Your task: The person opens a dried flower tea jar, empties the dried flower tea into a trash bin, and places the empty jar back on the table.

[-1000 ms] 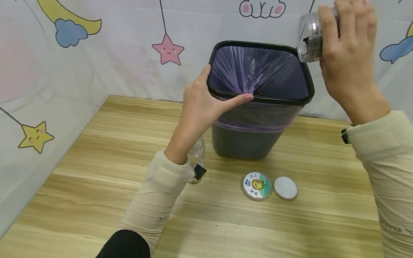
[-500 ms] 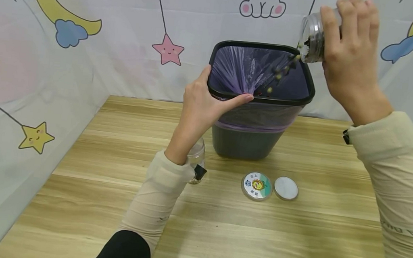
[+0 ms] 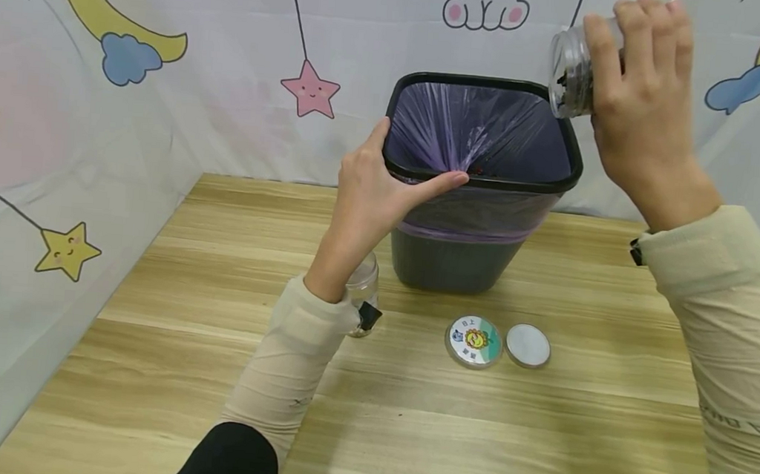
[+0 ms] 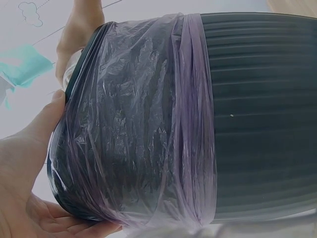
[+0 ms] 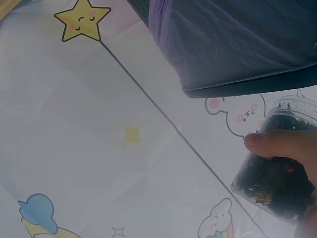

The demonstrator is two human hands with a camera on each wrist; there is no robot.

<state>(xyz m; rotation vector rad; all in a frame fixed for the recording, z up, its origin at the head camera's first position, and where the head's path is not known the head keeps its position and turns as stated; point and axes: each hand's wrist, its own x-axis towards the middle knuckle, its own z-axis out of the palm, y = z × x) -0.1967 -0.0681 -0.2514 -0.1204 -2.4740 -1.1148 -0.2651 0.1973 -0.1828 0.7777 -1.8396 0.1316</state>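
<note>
A dark grey trash can (image 3: 455,261) lined with a translucent purple bag (image 3: 429,122) stands at the back of the table. My left hand (image 3: 380,192) holds the can's black rim at its near left corner, thumb along the front edge and fingers on the left side. Above the can's right side, my right hand (image 3: 648,102) grips a clear jar (image 3: 570,70), tilted with its mouth toward the can. The right wrist view shows dark, dried-looking bits (image 5: 282,183) filling much of that jar. Reddish specks show at the bag's bottom, mostly hidden by the near rim.
Another clear jar (image 3: 365,277) stands left of the can, partly behind my left wrist. Two round lids lie in front of the can: one with a sunflower picture (image 3: 474,341), one plain white (image 3: 528,345). A printed cloth (image 3: 243,107) hangs behind the wooden table (image 3: 215,291).
Half a second ago, yellowish and dark bits were falling from the jar into the can; now none show in the air. The jar has tipped back slightly. The left hand stays on the rim.
</note>
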